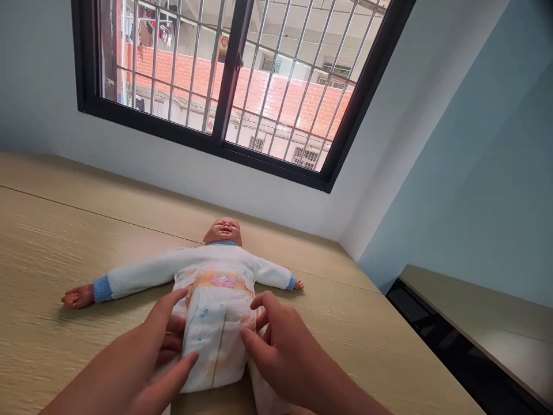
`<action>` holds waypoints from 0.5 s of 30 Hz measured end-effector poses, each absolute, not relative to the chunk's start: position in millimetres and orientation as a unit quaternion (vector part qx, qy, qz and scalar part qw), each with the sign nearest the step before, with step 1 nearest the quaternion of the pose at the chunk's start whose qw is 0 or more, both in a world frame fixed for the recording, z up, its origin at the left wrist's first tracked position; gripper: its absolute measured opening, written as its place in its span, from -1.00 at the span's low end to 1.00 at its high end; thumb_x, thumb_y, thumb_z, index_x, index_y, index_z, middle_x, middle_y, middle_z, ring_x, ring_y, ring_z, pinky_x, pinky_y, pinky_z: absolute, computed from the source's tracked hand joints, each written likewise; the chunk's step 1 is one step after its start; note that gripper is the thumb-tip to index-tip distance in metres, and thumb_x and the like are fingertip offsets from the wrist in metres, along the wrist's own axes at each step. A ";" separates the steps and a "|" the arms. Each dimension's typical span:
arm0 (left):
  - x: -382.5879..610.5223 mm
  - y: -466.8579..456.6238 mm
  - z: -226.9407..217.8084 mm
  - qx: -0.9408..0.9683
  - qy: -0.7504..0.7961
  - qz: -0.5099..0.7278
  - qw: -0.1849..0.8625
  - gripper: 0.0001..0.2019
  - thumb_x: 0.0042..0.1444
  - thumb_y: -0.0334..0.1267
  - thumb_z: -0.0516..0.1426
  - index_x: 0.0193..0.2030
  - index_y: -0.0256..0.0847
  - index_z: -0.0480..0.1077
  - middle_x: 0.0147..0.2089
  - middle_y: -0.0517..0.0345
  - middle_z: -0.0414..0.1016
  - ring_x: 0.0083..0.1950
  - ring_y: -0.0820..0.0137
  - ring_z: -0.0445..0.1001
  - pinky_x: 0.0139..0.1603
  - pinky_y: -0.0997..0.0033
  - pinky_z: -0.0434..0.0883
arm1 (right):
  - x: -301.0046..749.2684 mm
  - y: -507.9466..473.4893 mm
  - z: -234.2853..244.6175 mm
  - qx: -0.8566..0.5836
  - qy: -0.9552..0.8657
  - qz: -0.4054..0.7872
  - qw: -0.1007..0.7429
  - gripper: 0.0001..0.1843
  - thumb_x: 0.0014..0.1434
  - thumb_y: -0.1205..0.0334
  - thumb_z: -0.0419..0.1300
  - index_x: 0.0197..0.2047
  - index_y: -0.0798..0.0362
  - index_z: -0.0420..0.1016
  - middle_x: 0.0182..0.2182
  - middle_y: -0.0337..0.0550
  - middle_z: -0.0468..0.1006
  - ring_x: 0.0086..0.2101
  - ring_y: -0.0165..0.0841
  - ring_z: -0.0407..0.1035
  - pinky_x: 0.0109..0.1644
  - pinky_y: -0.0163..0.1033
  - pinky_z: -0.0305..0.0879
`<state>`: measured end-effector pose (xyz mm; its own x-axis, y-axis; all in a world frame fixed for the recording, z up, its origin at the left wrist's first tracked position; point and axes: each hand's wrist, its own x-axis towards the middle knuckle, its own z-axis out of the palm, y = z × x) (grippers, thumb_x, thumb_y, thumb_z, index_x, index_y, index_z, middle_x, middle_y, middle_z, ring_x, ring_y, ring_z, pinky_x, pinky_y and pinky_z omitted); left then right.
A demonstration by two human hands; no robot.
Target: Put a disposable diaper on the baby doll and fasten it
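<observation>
A baby doll [224,262] lies on its back on a light wooden table [52,242], arms spread wide, head toward the window. It wears a white top with blue cuffs and a white diaper [216,328] with a coloured waistband. My left hand [151,357] presses the diaper's left side, thumb on its lower front and fingers at the hip. My right hand [280,346] pinches the diaper's right edge with thumb and forefinger. The doll's legs are hidden under my hands.
A black-framed barred window [233,86] sits in the wall behind the table, with red-tiled roofs outside. To the right, past a dark gap [440,340], stands a second wooden surface [484,317] against a blue wall.
</observation>
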<state>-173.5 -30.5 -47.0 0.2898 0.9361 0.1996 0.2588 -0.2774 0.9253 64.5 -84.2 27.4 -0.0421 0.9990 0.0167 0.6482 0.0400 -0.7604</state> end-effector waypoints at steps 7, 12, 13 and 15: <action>-150.1 -14.5 -26.2 0.599 0.373 0.358 0.611 0.01 0.09 0.13 0.32 0.53 -0.08 -0.10 0.40 -0.12 0.44 0.37 -0.02 0.48 0.34 0.01 0.49 | 51.3 -62.5 -3.9 -0.489 -0.472 0.590 0.436 -0.42 -0.08 0.14 0.35 -0.01 0.02 0.26 -0.32 -0.30 0.54 -0.61 -0.51 0.37 -0.57 -0.40 0.02; -153.9 1.2 -21.7 0.617 0.399 0.331 0.592 -0.11 0.16 0.18 0.26 0.52 -0.07 0.03 0.51 -0.06 0.30 0.50 -0.04 0.31 0.43 -0.05 0.41 | 52.6 -41.9 -4.7 -0.440 -0.464 0.658 0.397 -0.49 -0.04 0.08 0.32 -0.05 0.01 0.28 -0.62 -0.41 0.44 -0.68 -0.48 0.32 -0.60 -0.41 -0.15; -155.2 3.6 -24.9 0.627 0.405 0.326 0.580 -0.13 0.18 0.21 0.24 0.52 -0.04 0.06 0.53 -0.02 0.27 0.54 -0.03 0.23 0.46 -0.07 0.37 | 54.2 -39.9 -1.5 -0.446 -0.486 0.649 0.379 -0.51 -0.03 0.07 0.32 -0.07 0.01 0.29 -0.64 -0.41 0.43 -0.66 -0.46 0.35 -0.60 -0.42 -0.13; -158.3 5.1 -35.5 0.654 0.423 0.333 0.532 -0.16 0.18 0.26 0.22 0.51 0.01 0.13 0.56 0.05 0.21 0.60 -0.03 0.09 0.54 -0.13 0.23 | 58.2 -40.5 8.0 -0.475 -0.528 0.615 0.342 -0.60 0.02 0.10 0.32 -0.11 -0.01 0.30 -0.62 -0.42 0.41 -0.63 -0.42 0.41 -0.60 -0.44 -0.04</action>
